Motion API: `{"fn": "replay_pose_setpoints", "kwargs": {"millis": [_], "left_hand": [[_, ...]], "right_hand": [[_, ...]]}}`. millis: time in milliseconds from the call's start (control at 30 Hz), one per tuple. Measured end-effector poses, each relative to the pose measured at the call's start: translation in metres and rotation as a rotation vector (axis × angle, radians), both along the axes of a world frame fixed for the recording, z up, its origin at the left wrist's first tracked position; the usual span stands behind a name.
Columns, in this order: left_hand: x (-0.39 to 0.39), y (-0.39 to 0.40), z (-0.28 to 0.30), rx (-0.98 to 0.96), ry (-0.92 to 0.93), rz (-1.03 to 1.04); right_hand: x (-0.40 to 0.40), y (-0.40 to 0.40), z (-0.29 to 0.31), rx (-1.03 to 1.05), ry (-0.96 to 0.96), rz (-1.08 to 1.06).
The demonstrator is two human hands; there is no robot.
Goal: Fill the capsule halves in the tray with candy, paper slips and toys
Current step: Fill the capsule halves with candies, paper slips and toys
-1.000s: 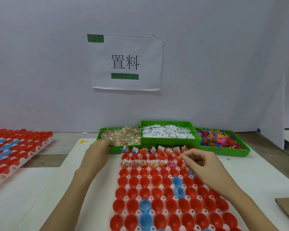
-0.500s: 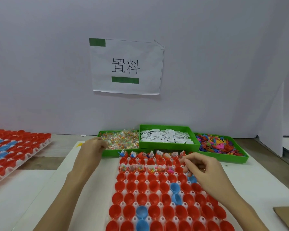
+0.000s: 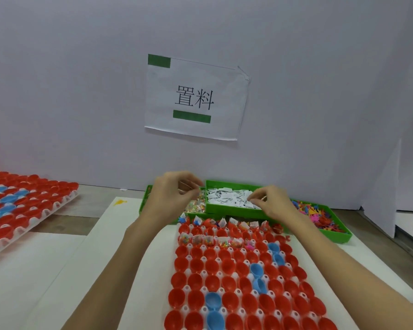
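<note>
A white tray (image 3: pixel 203 273) in front of me holds rows of red capsule halves (image 3: pixel 211 282) and a few blue ones (image 3: pixel 256 270). The farthest row has paper slips and toys in it, and the row after it has candy. Behind the tray stand three green bins: candy (image 3: pixel 196 206), paper slips (image 3: pixel 227 197) and colourful toys (image 3: pixel 320 215). My left hand (image 3: pixel 174 194) hovers over the candy bin, its curled fingers pinching a clear candy packet. Over the right part of the slip bin, my right hand (image 3: pixel 268 203) pinches at the slips with its fingertips.
A second tray of red and blue capsule halves (image 3: pixel 34 220) lies at the left on a lower surface. A printed paper sign (image 3: pixel 196 98) hangs on the white wall behind the bins. A white board (image 3: pixel 379 191) stands at the right.
My left hand moved right, from the candy bin's left rim to over the candy. My right hand left the tray's far rows and reached into the paper slip bin.
</note>
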State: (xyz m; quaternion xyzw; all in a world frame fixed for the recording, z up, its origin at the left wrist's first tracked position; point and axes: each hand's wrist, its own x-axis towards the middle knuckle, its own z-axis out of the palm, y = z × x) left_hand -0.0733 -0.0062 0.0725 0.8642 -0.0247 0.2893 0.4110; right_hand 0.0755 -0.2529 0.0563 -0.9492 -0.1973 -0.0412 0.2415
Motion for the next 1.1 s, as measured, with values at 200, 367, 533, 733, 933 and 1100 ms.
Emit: {"fn": "replay_pose_setpoints", "kwargs": {"millis": [200, 367, 533, 733, 933, 1100], "left_hand": [[-0.001, -0.001, 0.003, -0.001, 0.0, -0.013], [-0.001, -0.003, 0.005, 0.025, 0.001, -0.038], [-0.001, -0.005, 0.004, 0.062, 0.017, -0.044], [0.0, -0.005, 0.004, 0.06, 0.023, -0.041], [0.001, -0.003, 0.004, 0.065, 0.032, -0.048], [0.0, 0.001, 0.005, 0.019, 0.016, -0.04]], "right_hand": [[0.02, 0.005, 0.003, 0.08, 0.323, -0.111], [0.023, 0.004, 0.003, 0.016, 0.409, -0.108], [0.032, 0.01, -0.006, 0.068, 0.385, -0.186], [0.031, 0.011, -0.011, 0.042, 0.327, -0.231], [0.038, 0.017, -0.016, 0.155, 0.305, -0.296], [0.032, 0.003, -0.021, 0.455, 0.165, -0.321]]}}
